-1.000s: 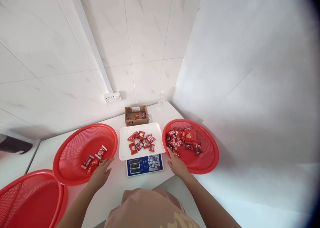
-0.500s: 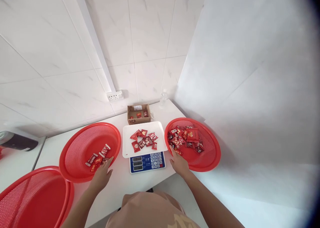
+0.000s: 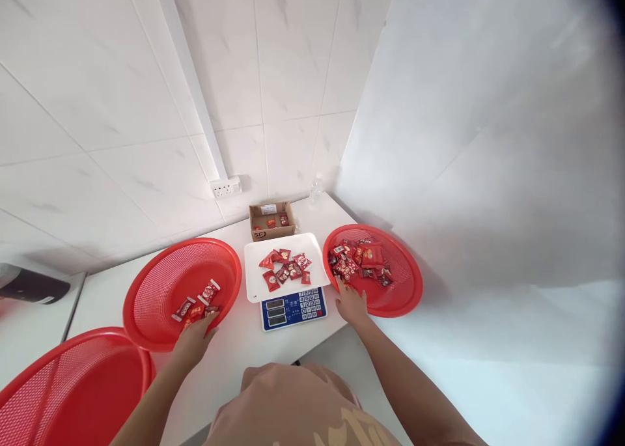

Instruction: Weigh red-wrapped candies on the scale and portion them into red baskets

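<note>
My left hand [image 3: 194, 339] lies over the near rim of the left red basket [image 3: 161, 267], fingers reaching in beside a few red sweet packets [image 3: 198, 300]. My right hand [image 3: 351, 305] rests at the near left rim of the right red basket [image 3: 407, 283], fingertips touching the pile of red packets [image 3: 358, 261]. Its fingers are spread and nothing shows in them. Between the baskets stands a blue weighing scale [image 3: 293, 307] with a white tray [image 3: 254, 286] carrying several red packets [image 3: 286, 267].
A small cardboard box [image 3: 272, 220] with a few packets stands behind the scale. A third red basket [image 3: 68, 387] sits at the lower left. A wall socket [image 3: 225, 186] and a clear bottle [image 3: 315, 190] are by the tiled wall. A dark object [image 3: 30, 286] lies far left.
The view has shifted a little. My left hand has moved further over the left basket's rim onto the packets. My right hand stays at the right basket's edge.
</note>
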A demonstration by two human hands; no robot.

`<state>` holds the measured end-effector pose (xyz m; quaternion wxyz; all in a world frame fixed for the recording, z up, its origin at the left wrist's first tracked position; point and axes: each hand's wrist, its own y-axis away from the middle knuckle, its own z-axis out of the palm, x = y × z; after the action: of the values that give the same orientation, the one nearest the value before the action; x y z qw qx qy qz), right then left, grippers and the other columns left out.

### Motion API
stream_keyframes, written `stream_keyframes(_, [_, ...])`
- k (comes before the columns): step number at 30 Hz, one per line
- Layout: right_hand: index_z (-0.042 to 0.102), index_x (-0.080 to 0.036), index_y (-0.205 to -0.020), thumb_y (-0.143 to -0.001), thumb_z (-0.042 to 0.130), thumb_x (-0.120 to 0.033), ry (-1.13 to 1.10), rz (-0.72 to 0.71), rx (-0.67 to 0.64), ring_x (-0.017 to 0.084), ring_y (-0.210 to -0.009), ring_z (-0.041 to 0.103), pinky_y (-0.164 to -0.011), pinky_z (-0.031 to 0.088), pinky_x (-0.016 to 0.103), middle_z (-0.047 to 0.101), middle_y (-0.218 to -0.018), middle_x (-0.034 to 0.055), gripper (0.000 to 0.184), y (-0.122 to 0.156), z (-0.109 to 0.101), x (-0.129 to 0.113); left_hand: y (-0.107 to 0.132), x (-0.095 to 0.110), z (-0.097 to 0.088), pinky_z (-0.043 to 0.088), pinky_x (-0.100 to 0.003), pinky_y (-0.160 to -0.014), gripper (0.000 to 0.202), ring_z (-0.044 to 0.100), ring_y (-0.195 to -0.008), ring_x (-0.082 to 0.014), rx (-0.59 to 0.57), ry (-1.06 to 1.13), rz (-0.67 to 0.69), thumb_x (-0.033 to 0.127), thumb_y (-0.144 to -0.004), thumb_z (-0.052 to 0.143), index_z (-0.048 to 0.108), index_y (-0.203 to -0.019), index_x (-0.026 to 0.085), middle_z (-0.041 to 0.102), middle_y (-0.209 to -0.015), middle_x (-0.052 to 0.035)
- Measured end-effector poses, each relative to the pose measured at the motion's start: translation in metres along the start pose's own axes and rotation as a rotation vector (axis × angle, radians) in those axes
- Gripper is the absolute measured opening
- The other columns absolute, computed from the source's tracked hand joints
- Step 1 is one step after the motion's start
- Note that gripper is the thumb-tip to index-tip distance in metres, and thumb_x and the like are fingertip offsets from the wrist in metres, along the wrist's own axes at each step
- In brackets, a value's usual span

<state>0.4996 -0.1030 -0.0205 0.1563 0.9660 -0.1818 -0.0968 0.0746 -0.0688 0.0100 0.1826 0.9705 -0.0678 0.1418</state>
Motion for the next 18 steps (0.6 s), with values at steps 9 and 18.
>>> stream_keyframes(9, [0.017, -0.028, -0.151, -0.085, 0.043, -0.023, -0.052, 0.220, -0.016, 0.033, -0.141, 0.020, -0.105, 0.016, 0.067, 0.034, -0.150, 0.0116, 0.071, 0.010, 0.006, -0.012, -0.008, -0.032, -0.022, 0.039, -0.052, -0.102, 0.043, 0.059, -0.115, -0.0309, 0.101, -0.104, -0.194, 0.027, -0.091, 0.034, 0.057, -0.126, 0.018, 0.066, -0.120, -0.0145])
stream_keyframes(18, [0.016, -0.027, -0.151, -0.086, 0.045, -0.026, -0.045, 0.261, 0.009, 0.031, -0.143, 0.014, -0.109, 0.014, 0.060, 0.027, -0.154, 0.0075, 0.071, 0.020, 0.006, -0.016, -0.001, -0.085, -0.054, 0.023, -0.071, -0.103, 0.044, 0.046, -0.128, -0.0379, 0.162, -0.103, -0.374, 0.034, -0.091, 0.032, 0.057, -0.123, 0.015, 0.059, -0.129, -0.0189])
